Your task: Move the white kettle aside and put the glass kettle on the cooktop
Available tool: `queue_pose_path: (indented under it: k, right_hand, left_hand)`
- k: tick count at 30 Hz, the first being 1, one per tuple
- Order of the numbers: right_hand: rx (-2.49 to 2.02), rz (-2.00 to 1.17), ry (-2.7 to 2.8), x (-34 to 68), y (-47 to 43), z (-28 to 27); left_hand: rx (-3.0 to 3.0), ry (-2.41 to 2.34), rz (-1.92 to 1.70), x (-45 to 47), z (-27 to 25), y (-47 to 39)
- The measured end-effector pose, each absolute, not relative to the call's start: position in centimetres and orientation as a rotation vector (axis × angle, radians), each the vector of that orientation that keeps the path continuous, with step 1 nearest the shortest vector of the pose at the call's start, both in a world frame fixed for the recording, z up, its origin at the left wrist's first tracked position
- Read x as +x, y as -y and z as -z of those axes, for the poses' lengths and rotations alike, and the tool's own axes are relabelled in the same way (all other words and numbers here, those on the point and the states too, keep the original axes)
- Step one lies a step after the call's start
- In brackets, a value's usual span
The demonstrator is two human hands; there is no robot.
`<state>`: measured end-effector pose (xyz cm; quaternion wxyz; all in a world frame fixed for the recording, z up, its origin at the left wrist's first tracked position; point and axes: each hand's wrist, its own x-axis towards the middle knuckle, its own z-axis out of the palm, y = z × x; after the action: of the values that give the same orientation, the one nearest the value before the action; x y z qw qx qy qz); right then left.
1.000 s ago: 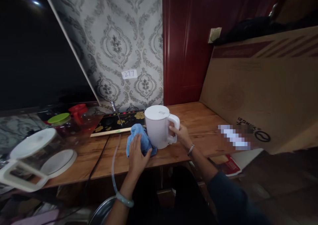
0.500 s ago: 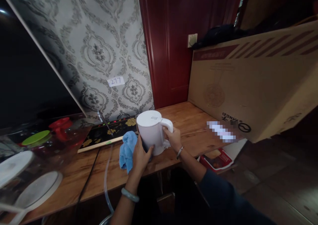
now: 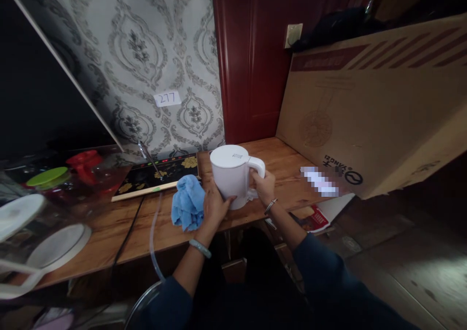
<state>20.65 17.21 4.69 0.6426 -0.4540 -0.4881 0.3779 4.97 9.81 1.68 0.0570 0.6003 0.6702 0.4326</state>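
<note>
Changed over the last second: the left hand (image 3: 214, 204) has come off the blue cloth (image 3: 188, 202) and is now pressing flat against the near side of the white kettle (image 3: 233, 174), fingers spread around the lower body. The cloth is lying bunched on the wooden table (image 3: 146, 228), just beside the kettle's left and touching the back of that hand. The right hand (image 3: 263, 186) is staying where it was, wrapped around the kettle's handle (image 3: 257, 167).

Reading of this: wiping with the cloth looks paused, and the kettle is now being steadied or gripped from two sides, as if for turning or lifting. That is a judgement only.

Kettle position: standing on the table near its front edge, just in front of the black patterned tray (image 3: 156, 177) with the thin metal spout.

Orientation: long axis is running vertical, lid up, body upright with no visible tilt. Handle is pointing to the person's right and slightly toward them. Spout side is turned left and away; cannot make it out clearly.

Around: a clear hose (image 3: 153, 242) is dropping off the table edge left of the cloth. Glass jars with a green lid (image 3: 47, 177) and a red lid are sitting far left. A large cardboard box (image 3: 365, 111) is leaning at the right end.
</note>
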Motion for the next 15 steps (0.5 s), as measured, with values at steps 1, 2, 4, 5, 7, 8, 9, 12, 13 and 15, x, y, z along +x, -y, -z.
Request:
queue_pose_path:
  k: [1, 2, 4, 5, 7, 8, 9, 12, 13, 15]
  right_hand:
    - [-1.032, -0.857, 1.11, 20.9, -17.4, -4.6]
    - [-1.03, -0.849, 1.111, 21.1, -17.5, -4.5]
    - [-1.032, -0.832, 1.117, 21.5, -17.9, -4.3]
    - [-1.036, -0.827, 1.119, 21.7, -18.0, -4.3]
    - [-1.045, -0.832, 1.11, 22.1, -18.3, -4.4]
    - [-1.048, -0.835, 1.101, 22.3, -18.4, -4.4]
    - [-1.048, -0.836, 1.094, 22.5, -18.6, -4.5]
    - [-1.051, -0.816, 1.095, 23.1, -19.0, -5.0]
    - [-1.052, -0.807, 1.107, 23.4, -19.2, -5.1]
    - [-1.049, -0.78, 1.156, 24.1, -19.7, -5.1]
  left_hand:
    - [1.813, -1.998, -1.325, 5.2, -1.5, -10.0]
    - [1.804, -1.949, -1.357, 5.4, -1.2, -10.3]
    - [1.782, -1.848, -1.42, 5.6, -0.7, -11.0]
    - [1.77, -1.805, -1.437, 5.8, -0.4, -11.4]
    - [1.744, -1.738, -1.445, 6.0, 0.0, -12.1]
    - [1.734, -1.711, -1.445, 6.2, 0.1, -12.5]
    - [1.728, -1.681, -1.446, 6.3, 0.2, -12.9]
    - [1.725, -1.58, -1.463, 6.7, 0.4, -14.2]
    - [1.725, -1.549, -1.471, 6.8, 0.5, -14.6]
    - [1.724, -1.5, -1.487, 7.2, 0.6, -15.6]
